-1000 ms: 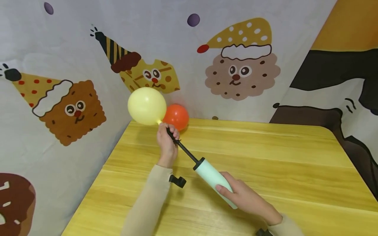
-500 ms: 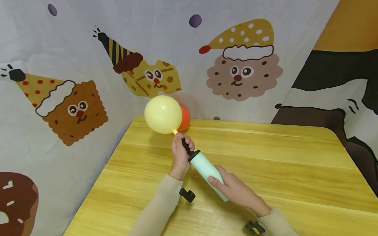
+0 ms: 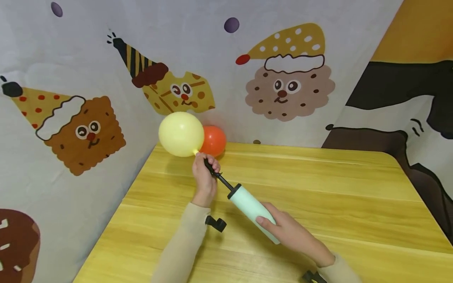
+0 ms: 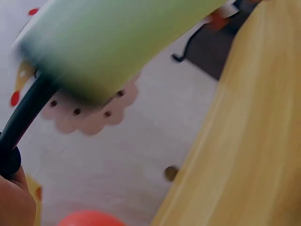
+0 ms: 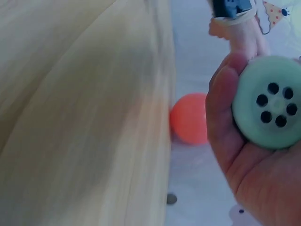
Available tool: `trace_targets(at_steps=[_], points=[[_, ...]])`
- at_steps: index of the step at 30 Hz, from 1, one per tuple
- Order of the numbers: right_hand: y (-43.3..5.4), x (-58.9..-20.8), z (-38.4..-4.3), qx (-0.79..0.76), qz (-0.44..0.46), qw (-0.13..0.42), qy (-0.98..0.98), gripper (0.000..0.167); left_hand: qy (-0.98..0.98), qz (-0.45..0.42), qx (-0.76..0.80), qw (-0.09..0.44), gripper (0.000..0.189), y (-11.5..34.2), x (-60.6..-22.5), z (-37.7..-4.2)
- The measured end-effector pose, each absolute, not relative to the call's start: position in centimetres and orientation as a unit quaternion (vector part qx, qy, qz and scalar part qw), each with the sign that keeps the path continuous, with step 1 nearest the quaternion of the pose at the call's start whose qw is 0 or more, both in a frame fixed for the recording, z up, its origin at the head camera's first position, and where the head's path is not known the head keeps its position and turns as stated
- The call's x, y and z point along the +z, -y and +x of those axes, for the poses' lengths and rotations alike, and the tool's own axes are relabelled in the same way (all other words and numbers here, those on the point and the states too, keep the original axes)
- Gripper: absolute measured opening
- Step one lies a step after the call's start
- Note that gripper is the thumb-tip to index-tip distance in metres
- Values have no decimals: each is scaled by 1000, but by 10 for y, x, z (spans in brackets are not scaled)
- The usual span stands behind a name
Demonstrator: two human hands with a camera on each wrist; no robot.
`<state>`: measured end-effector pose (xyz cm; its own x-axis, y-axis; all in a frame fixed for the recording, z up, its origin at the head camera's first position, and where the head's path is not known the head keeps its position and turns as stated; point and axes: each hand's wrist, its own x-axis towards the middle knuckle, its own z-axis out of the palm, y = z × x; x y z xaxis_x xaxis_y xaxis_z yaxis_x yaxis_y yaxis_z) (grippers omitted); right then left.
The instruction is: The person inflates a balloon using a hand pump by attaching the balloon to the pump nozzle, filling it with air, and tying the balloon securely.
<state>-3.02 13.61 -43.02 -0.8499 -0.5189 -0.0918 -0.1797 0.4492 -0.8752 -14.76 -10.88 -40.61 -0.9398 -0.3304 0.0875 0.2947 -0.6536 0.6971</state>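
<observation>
A mint-green hand pump (image 3: 253,212) slants across the middle of the head view, part of its black rod showing. My left hand (image 3: 205,175) grips the pump's black front end and the neck of a pale yellow balloon (image 3: 180,134), which is round and inflated. My right hand (image 3: 288,228) is wrapped round the green barrel near its rear. In the right wrist view the barrel's round end cap (image 5: 268,110) with several dark holes faces the camera, fingers curled about it. The left wrist view shows the barrel (image 4: 113,42) large and blurred, with the black rod (image 4: 28,110) leading toward the left hand.
An inflated red-orange balloon (image 3: 215,141) sits at the table's back edge, partly behind the yellow one. The wooden table (image 3: 336,188) reaches to a cloth backdrop (image 3: 223,98) printed with cartoon snacks. Black camera mounts (image 3: 216,223) are strapped to both wrists.
The rod went fully into the barrel half a second ago and now shows partly drawn out again. Left hand and yellow balloon swung right and down, then back left and up.
</observation>
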Motion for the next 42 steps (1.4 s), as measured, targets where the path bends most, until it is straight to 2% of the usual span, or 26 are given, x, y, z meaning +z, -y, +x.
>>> trace_targets(at_steps=[3,7,13,25,42], points=[[-149,-433,-28,-462,-227,180,-839,47,360,31,-910,202,32,126,-403,-152],[-163,-442,-25,-441,-245,177,-845,46,351,46,-910,217,30,138,-406,-153],[-158,-447,-25,-428,-259,172,-849,47,375,61,-904,197,32,128,-419,-146],[-130,-438,-32,-433,-228,159,-858,49,402,46,-900,161,31,96,-428,-130],[-115,-432,-43,-440,-224,145,-857,53,419,56,-897,133,28,84,-432,-125]])
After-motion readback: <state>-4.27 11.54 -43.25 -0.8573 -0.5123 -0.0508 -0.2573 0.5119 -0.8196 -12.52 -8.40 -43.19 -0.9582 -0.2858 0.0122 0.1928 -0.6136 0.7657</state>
